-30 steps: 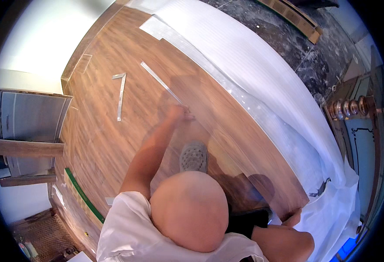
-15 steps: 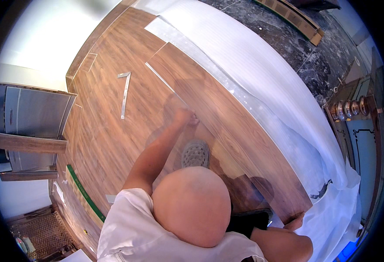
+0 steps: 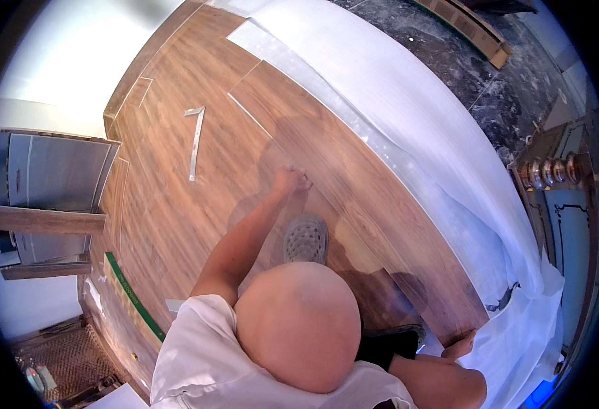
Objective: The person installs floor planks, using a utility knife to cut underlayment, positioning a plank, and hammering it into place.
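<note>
A long wood-look floor plank (image 3: 381, 194) runs diagonally from upper middle to lower right, along the edge of the laid flooring (image 3: 170, 153). My left hand (image 3: 292, 180) is closed in a fist and rests by the plank's inner seam; nothing shows in its fingers. At the plank's near right end, my right hand (image 3: 459, 346) has its fingers curled round the end edge, partly hidden by my arm. A pale line (image 3: 248, 112) marks the seam beyond my left hand. My grey clog (image 3: 306, 238) stands on the boards close below that hand.
White underlay sheeting (image 3: 408, 129) spreads right of the plank, crumpled near my right hand. A metal square (image 3: 195, 143) lies on the boards at left. A green-edged strip (image 3: 134, 296) lies lower left. A long cardboard box (image 3: 470, 31) rests on the dark, dusty floor (image 3: 511, 88).
The pale line along the plank's inner seam has grown shorter and now stops before my left hand. Both hands stay in nearly the same places; the view has shifted slightly.
</note>
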### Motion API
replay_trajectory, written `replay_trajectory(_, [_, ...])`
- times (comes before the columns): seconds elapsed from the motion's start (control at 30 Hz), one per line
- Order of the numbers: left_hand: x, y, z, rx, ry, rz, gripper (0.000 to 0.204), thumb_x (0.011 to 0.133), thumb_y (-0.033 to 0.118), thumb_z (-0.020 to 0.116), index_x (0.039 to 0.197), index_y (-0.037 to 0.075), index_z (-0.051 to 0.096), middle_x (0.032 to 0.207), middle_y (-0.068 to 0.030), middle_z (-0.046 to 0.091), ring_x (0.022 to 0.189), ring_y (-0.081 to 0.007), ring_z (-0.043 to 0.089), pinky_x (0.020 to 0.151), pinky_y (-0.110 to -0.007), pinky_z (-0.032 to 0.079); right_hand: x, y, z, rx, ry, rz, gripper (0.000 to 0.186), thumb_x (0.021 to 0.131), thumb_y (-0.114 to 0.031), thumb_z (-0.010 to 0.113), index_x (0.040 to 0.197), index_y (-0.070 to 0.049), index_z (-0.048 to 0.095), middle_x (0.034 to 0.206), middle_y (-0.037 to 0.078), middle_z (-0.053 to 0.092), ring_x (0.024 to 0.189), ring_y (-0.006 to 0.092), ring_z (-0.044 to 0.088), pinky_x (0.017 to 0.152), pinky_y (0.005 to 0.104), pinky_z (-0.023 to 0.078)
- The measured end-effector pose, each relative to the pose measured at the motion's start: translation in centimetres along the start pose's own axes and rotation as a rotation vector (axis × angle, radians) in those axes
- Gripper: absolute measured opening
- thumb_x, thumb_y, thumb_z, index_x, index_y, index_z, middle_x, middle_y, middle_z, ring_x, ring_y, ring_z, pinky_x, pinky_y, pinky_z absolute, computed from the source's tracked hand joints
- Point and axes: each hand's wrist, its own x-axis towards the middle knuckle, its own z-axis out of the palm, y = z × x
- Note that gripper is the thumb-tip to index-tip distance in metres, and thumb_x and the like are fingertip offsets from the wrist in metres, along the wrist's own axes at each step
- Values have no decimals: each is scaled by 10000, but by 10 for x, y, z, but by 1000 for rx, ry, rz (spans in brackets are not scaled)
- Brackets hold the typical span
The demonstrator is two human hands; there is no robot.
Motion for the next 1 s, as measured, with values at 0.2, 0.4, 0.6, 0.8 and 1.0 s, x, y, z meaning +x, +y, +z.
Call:
replay_trajectory(0.2, [10, -6, -22, -122, 1, 78, 137, 1005, 99, 626, 985, -30, 585, 818, -123, 650, 729, -305, 728, 654, -404, 636, -28, -3, 16, -23, 5, 30, 559, 1045, -418, 600, 1241, 103, 646, 1146, 115, 683, 1016, 251, 642, 911, 379, 525])
replay_trajectory(0.4, [60, -56, 15, 164, -415, 14, 445, 1082, 316, 479, 1333, -46, 544, 1235, -216, 653, 1126, -374, 689, 969, -491, 577, -24, 12, -71, 326, -123, 197, 501, 1049, -390, 576, 1370, -5, 594, 1274, 114, 665, 1140, 283, 641, 950, 423, 556])
replay_trajectory(0.6, [41, -27, -108, 309, -28, -61, 228, 1010, 253, 660, 958, 31, 662, 826, -56, 625, 770, -222, 638, 679, -359, 571, -26, -30, 25, -572, -38, -62, 516, 998, -437, 553, 969, 61, 687, 896, 262, 703, 905, 435, 672, 864, 505, 505])
replay_trajectory(0.8, [11, 50, -55, 794, -54, -138, 250, 1011, 274, 646, 904, 48, 652, 691, -30, 596, 569, -199, 613, 519, -356, 549, -17, -22, 13, -954, -214, -207, 575, 1047, -510, 442, 872, -34, 712, 891, 247, 709, 884, 451, 679, 818, 520, 522])
replay_trajectory(1.0, [84, 78, -111, 1012, -144, -196, 304, 989, 234, 629, 746, 52, 647, 624, -57, 603, 519, -200, 629, 454, -333, 528, 0, -47, 27, -1175, -502, -258, 571, 1043, -530, 428, 902, -78, 745, 907, 199, 733, 892, 396, 710, 800, 531, 541])
